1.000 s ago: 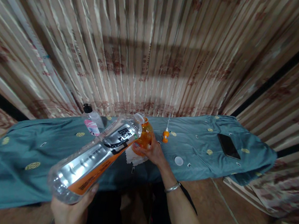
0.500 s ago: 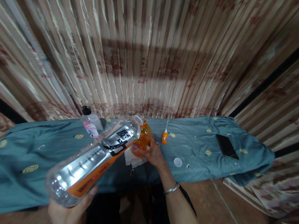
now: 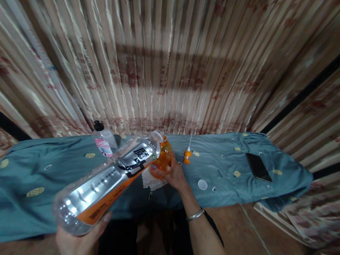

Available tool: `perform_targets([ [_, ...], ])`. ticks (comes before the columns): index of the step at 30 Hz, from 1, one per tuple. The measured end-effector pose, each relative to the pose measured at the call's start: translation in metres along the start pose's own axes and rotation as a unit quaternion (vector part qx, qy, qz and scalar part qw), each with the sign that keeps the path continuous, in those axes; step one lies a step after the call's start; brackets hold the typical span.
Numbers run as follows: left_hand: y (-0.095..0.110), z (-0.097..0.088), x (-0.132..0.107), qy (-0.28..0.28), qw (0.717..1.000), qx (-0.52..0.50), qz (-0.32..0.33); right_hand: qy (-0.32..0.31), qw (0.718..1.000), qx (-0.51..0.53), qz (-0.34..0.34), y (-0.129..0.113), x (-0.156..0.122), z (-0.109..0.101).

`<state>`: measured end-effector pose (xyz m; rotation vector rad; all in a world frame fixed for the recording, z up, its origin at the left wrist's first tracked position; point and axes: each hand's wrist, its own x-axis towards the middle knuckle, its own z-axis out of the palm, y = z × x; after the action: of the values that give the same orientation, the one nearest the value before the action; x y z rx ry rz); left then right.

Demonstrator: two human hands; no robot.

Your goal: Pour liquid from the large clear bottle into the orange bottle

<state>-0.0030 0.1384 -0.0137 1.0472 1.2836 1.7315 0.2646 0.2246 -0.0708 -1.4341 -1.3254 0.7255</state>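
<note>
My left hand [image 3: 80, 242] grips the base of a large clear plastic bottle [image 3: 107, 181] with a silver and orange label. The bottle is tilted, its open mouth resting over the top of a small orange bottle [image 3: 163, 157]. My right hand [image 3: 174, 174] is wrapped around that orange bottle, which stands on a white cloth [image 3: 149, 181] on the table. A silver bangle sits on my right wrist.
A teal cloth [image 3: 228, 179] covers the table. On it lie a white cap [image 3: 202, 184], an orange pump top [image 3: 187, 155], a black phone [image 3: 257, 167] and a small clear bottle with a black cap [image 3: 103, 138]. Striped curtains hang behind.
Between the earliest frame and now the view shifts slightly. Both hands and both bottles keep their positions.
</note>
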Motion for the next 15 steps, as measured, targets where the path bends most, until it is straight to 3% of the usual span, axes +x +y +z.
perform_targets([
  [8, -0.002, -0.001, -0.002, 0.002, 1.0, 0.011, -0.004, 0.001, 1.0, -0.005, 0.006, -0.003, -0.001, 0.0],
  [15, -0.018, -0.013, 0.01, -0.003, 1.0, 0.01, 0.01, -0.004, 1.0, 0.004, 0.02, -0.004, 0.0, -0.001],
])
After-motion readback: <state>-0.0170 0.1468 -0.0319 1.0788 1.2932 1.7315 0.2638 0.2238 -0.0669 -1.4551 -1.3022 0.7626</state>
